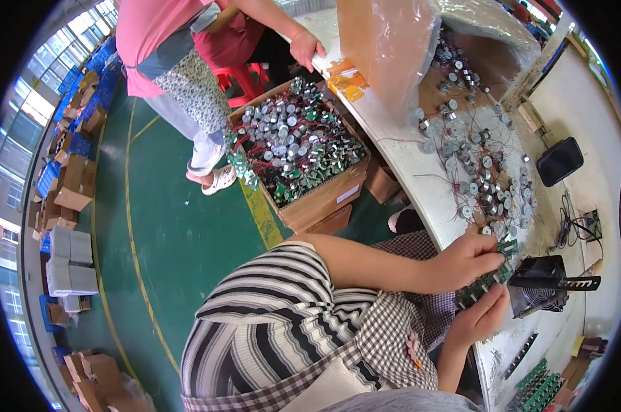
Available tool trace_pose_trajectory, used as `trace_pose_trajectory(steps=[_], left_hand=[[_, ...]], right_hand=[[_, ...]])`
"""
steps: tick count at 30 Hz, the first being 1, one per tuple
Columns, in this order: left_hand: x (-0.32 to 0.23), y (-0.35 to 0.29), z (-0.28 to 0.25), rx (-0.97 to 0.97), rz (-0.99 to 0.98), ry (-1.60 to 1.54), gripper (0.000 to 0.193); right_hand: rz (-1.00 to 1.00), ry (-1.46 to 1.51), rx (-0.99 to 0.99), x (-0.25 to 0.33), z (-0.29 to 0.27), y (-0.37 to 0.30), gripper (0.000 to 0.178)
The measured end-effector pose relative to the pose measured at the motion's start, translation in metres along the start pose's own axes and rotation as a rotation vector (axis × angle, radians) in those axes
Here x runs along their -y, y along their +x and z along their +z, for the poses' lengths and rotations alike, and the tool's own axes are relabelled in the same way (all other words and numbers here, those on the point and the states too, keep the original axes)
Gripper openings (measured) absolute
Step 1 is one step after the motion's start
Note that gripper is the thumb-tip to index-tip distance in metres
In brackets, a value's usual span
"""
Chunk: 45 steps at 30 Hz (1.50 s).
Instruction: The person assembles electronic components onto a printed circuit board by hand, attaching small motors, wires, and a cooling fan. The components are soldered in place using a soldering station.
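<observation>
My left hand (465, 264) and my right hand (478, 318) are both closed on a green circuit board panel (487, 283) at the table's near edge. The left grips its far end with thumb and fingers, and the right holds it from the near side. Part of the panel is hidden by my fingers. Just right of it stands a black fan unit (538, 296), with a dark slotted bar (564, 282) across it. Small round silver motors (487, 196) with thin red wires lie heaped on the table beyond my left hand.
A cardboard box (324, 199) full of motors and boards stands left of the white table (420, 185). A black phone-like device (559, 161) and a cable (566, 223) lie at the right. More green boards (540, 390) lie near. A co-worker's hand (305, 49) touches the table's far edge.
</observation>
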<state>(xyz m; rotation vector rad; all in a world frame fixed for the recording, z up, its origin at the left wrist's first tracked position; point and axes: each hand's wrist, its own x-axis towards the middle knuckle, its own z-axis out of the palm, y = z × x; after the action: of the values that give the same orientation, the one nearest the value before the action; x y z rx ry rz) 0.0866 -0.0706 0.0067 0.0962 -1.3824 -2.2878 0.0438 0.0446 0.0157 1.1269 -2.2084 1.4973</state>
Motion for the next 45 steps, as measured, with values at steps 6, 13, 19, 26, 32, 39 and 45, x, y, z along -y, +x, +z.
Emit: trace_pose_trajectory(steps=[6,13,19,26,32,39,45], left_hand=[[0.005,0.000,0.001,0.022,-0.216,-0.269,0.022],[0.009,-0.006,-0.011,0.055,-0.112,-0.118,0.027],[0.012,-0.017,-0.006,0.012,-0.045,-0.043,0.028],[0.007,-0.009,-0.004,-0.100,0.012,-0.137,0.017],[0.003,-0.005,-0.009,-0.070,-0.294,-0.401,0.022],[0.009,-0.015,-0.011,0.005,-0.313,-0.294,0.024],[-0.017,-0.039,-0.031,0.319,-0.328,0.192,0.028]], right_hand=[[-0.086,-0.094,-0.070,-0.009,-0.003,0.001,0.018],[-0.244,-0.226,-0.110,-0.008,-0.001,-0.002,0.019],[-0.001,-0.088,-0.170,-0.004,0.001,0.014,0.019],[0.271,0.176,-0.005,-0.006,0.013,-0.012,0.022],[0.044,0.055,-0.066,-0.022,0.009,-0.014,0.016],[-0.107,0.036,-0.107,-0.023,0.008,-0.011,0.018],[0.077,0.157,-0.069,-0.022,0.005,-0.010,0.016]])
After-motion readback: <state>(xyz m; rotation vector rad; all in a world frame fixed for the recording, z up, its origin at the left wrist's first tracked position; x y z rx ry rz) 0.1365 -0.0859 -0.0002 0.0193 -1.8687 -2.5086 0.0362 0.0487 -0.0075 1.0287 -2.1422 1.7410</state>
